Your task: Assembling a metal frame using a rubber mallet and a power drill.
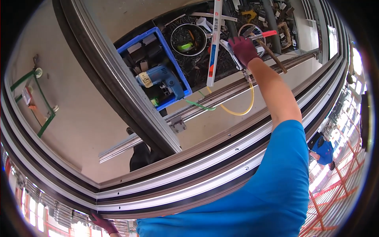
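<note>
Maroon-gloved right hand (243,50) is among tools (269,34), left hand (104,223) by the frame edge (158,194) — fingers' grip unclear.

red characters (216,20), on long white bar (214,37)

Two gloved hands (242,50) (103,222), one drill (164,79), one blue bin (174,59); one distant person (324,151)

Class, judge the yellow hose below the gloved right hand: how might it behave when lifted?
The yellow hose is probably flexible yet springy, since it bends in a smooth, unkinked curve. It looks slender, so likely light. Lifting it might tug the metal fitting at its upper end.
</note>
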Demonstrator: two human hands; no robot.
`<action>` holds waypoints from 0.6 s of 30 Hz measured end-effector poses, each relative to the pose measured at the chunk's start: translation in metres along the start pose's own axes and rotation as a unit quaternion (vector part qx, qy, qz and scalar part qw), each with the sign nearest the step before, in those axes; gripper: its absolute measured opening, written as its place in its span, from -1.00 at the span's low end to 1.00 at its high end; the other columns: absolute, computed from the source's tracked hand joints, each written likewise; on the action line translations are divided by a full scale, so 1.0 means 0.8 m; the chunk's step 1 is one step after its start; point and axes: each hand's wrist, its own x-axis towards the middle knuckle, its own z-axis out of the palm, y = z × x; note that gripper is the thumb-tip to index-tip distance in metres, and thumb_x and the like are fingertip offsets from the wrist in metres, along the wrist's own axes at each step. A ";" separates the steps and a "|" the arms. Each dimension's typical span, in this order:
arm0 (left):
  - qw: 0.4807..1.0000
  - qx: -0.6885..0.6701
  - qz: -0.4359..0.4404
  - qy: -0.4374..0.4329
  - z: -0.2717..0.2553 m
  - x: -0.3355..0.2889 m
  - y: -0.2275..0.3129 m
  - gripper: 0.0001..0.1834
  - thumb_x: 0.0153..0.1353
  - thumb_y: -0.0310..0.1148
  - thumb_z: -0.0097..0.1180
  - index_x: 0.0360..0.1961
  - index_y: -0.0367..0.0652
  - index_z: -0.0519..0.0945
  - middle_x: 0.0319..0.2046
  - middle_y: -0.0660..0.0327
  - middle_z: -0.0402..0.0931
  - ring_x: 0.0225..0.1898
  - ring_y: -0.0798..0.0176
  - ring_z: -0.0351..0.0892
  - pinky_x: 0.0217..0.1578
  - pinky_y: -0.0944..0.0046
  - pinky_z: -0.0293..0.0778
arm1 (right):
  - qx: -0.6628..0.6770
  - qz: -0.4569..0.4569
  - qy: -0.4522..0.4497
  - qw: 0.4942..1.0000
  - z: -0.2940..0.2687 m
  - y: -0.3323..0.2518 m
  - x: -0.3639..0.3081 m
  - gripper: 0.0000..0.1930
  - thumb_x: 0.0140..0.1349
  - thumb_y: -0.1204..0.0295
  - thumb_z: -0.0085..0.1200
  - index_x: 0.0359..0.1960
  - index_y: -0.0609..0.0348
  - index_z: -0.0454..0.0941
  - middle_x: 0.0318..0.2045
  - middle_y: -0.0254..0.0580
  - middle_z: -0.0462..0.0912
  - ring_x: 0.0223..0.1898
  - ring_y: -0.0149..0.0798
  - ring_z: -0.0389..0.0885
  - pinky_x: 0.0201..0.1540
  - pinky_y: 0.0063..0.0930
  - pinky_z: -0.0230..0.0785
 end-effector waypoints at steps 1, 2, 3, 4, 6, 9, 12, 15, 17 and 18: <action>1.000 0.001 0.000 -0.001 0.000 0.002 -0.001 -0.35 0.56 -0.13 0.06 0.48 -0.36 0.33 0.41 -0.05 0.39 0.36 0.01 0.42 0.43 -0.01 0.29 | 0.013 0.016 0.011 1.000 -0.005 -0.001 -0.003 -0.62 0.33 0.38 0.14 0.18 -0.04 0.54 -0.04 -0.22 0.63 0.07 -0.12 0.66 0.03 -0.16 0.51; 1.000 -0.011 -0.009 -0.002 0.003 0.001 0.001 -0.36 0.57 -0.13 0.05 0.47 -0.36 0.34 0.40 -0.06 0.39 0.36 0.01 0.43 0.42 0.00 0.30 | 0.012 0.017 0.008 1.000 -0.015 -0.002 -0.006 -0.62 0.33 0.38 0.14 0.18 -0.04 0.54 -0.04 -0.22 0.63 0.07 -0.12 0.66 0.03 -0.16 0.51; 1.000 -0.022 -0.018 0.000 0.007 -0.003 0.005 -0.37 0.57 -0.13 0.05 0.46 -0.37 0.34 0.40 -0.06 0.40 0.35 0.01 0.44 0.42 0.00 0.31 | 0.055 0.016 0.034 0.998 -0.029 -0.007 -0.005 -0.61 0.29 0.40 0.17 0.17 -0.02 0.54 -0.05 -0.22 0.63 0.04 -0.10 0.68 -0.01 -0.15 0.53; 1.000 -0.020 -0.019 -0.001 0.010 -0.007 0.009 -0.37 0.57 -0.13 0.05 0.46 -0.37 0.34 0.40 -0.06 0.40 0.35 0.01 0.44 0.42 0.00 0.31 | 0.099 0.016 0.060 0.993 -0.043 -0.013 -0.004 -0.59 0.25 0.43 0.20 0.16 0.00 0.54 -0.05 -0.21 0.63 0.02 -0.07 0.69 -0.04 -0.14 0.56; 1.000 0.020 -0.001 0.010 0.016 -0.013 0.024 -0.39 0.57 -0.13 0.05 0.44 -0.36 0.39 0.37 -0.06 0.44 0.33 0.02 0.46 0.41 0.02 0.32 | 0.159 -0.004 0.048 0.986 -0.079 -0.028 -0.005 -0.60 0.22 0.45 0.22 0.12 0.03 0.54 -0.07 -0.19 0.64 -0.02 -0.04 0.71 -0.07 -0.12 0.58; 1.000 0.004 0.021 -0.006 0.003 0.001 0.009 -0.41 0.57 -0.14 0.06 0.41 -0.36 0.43 0.34 -0.05 0.48 0.31 0.04 0.50 0.40 0.03 0.34 | 0.262 -0.075 0.051 0.961 -0.094 -0.064 -0.002 -0.63 0.18 0.49 0.24 0.05 0.05 0.55 -0.12 -0.14 0.65 -0.07 0.02 0.72 -0.11 -0.09 0.62; 0.999 -0.005 0.031 -0.007 -0.012 0.018 -0.018 -0.41 0.56 -0.14 0.10 0.40 -0.37 0.45 0.31 -0.04 0.51 0.28 0.05 0.52 0.38 0.03 0.36 | 0.294 -0.183 -0.009 0.938 -0.092 -0.127 0.011 -0.73 0.19 0.46 0.23 -0.06 0.07 0.57 -0.17 -0.06 0.66 -0.09 0.08 0.73 -0.13 -0.04 0.63; 0.999 0.011 0.029 -0.019 -0.010 0.021 -0.018 -0.40 0.55 -0.14 0.12 0.40 -0.38 0.44 0.29 -0.05 0.52 0.26 0.06 0.53 0.37 0.04 0.38 | 0.363 -0.115 -0.094 0.920 -0.057 -0.198 0.031 -0.76 0.22 0.38 0.23 -0.10 0.09 0.58 -0.19 -0.05 0.67 -0.11 0.12 0.73 -0.12 0.04 0.62; 0.999 0.015 0.033 -0.018 -0.010 0.022 -0.018 -0.39 0.54 -0.13 0.12 0.40 -0.39 0.44 0.29 -0.06 0.52 0.26 0.06 0.53 0.36 0.04 0.38 | 0.426 -0.031 -0.037 0.903 -0.044 -0.226 0.041 -0.80 0.23 0.34 0.20 -0.16 0.13 0.63 -0.17 0.01 0.72 -0.09 0.15 0.74 -0.08 0.07 0.61; 0.999 0.019 0.035 -0.017 -0.012 0.023 -0.018 -0.38 0.54 -0.12 0.13 0.40 -0.39 0.44 0.29 -0.06 0.53 0.26 0.06 0.53 0.36 0.04 0.39 | 0.428 -0.031 -0.036 0.903 -0.046 -0.234 0.047 -0.80 0.23 0.34 0.20 -0.16 0.13 0.63 -0.17 0.01 0.72 -0.09 0.15 0.74 -0.08 0.07 0.61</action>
